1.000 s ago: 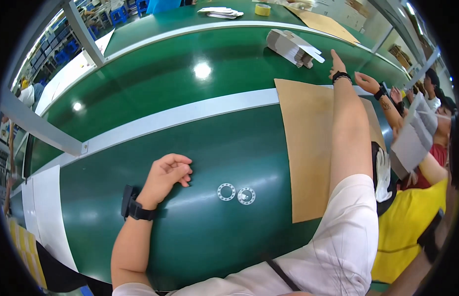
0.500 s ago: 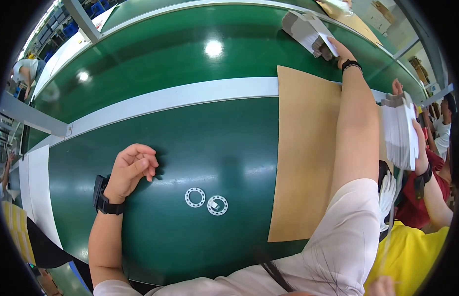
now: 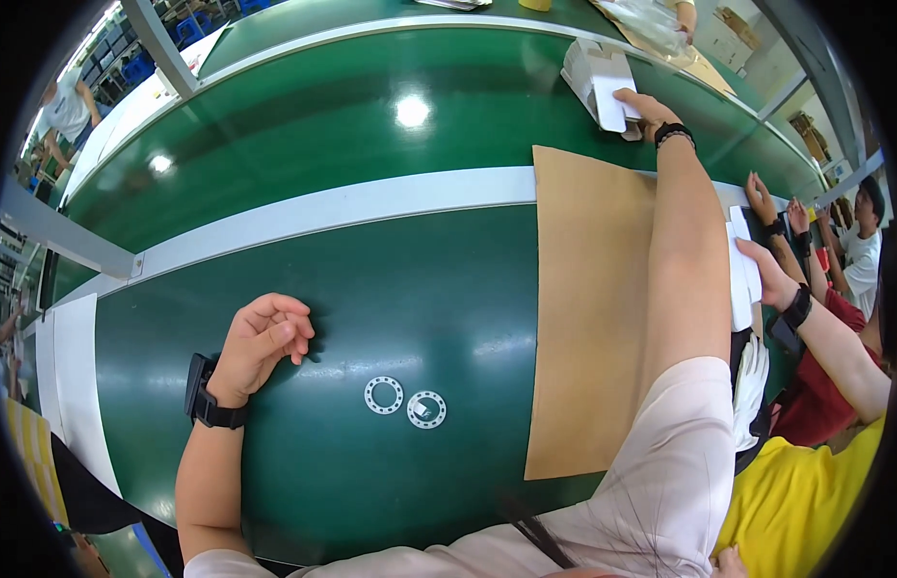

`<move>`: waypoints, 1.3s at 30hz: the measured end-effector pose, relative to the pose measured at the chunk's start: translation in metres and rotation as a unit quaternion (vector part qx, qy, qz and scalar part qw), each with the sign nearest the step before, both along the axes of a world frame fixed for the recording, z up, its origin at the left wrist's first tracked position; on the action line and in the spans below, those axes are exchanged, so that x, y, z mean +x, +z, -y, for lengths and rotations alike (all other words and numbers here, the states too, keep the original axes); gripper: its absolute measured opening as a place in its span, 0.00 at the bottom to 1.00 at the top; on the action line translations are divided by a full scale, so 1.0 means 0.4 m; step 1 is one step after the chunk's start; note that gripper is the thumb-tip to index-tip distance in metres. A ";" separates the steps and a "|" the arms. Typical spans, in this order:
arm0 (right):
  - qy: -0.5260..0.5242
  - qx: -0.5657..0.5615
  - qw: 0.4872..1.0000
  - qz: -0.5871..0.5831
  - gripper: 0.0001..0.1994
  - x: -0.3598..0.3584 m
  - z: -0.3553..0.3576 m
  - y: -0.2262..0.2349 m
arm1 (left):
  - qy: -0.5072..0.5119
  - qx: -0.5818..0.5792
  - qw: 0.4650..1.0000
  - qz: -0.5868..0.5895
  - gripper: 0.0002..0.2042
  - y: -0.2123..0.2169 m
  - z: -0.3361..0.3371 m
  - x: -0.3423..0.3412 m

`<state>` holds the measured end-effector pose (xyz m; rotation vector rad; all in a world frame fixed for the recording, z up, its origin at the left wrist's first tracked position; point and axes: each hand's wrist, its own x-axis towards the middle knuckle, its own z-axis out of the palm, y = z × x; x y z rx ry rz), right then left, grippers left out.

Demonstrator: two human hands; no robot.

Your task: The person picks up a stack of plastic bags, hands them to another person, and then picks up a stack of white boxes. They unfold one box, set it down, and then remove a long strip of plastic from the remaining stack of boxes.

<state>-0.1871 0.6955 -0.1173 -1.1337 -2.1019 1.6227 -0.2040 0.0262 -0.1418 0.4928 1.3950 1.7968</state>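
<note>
A person's right hand grips a folded white cardboard carton across a flat brown paper sheet. The left hand rests loosely curled and empty on the green table, near two white plastic rings

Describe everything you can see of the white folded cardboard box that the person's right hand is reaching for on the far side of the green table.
The white folded cardboard box looks like thin matt card, partly assembled, with an open end and a loose flat flap hanging toward the person. It lies tilted on the green table, just beyond the far edge of the brown paper sheet. The right hand rests its fingers on the flap. Any print is too small to make out.
</note>
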 end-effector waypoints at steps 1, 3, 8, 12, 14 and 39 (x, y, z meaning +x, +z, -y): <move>0.001 0.014 1.000 0.012 0.34 -0.008 -0.003 -0.003 | -0.004 -0.003 1.000 -0.002 0.09 0.000 -0.001 -0.001; 0.000 0.032 0.999 0.025 0.37 -0.018 -0.018 0.008 | -0.010 -0.002 1.000 -0.003 0.09 -0.003 -0.009 -0.002; 0.151 0.147 0.976 0.046 0.54 -0.086 0.112 0.046 | 0.014 -0.033 0.999 -0.017 0.10 0.002 0.014 0.000; 0.092 0.286 0.942 0.150 0.52 -0.142 0.181 0.078 | 0.009 -0.029 1.000 -0.008 0.10 0.002 -0.006 0.002; 0.047 0.294 0.944 0.145 0.51 -0.152 0.190 0.076 | 0.001 -0.032 0.999 -0.017 0.09 0.005 -0.006 0.002; 0.291 -0.330 0.893 -0.096 0.25 0.222 0.996 0.060 | 0.150 0.054 0.972 -0.170 0.39 0.053 -0.297 0.039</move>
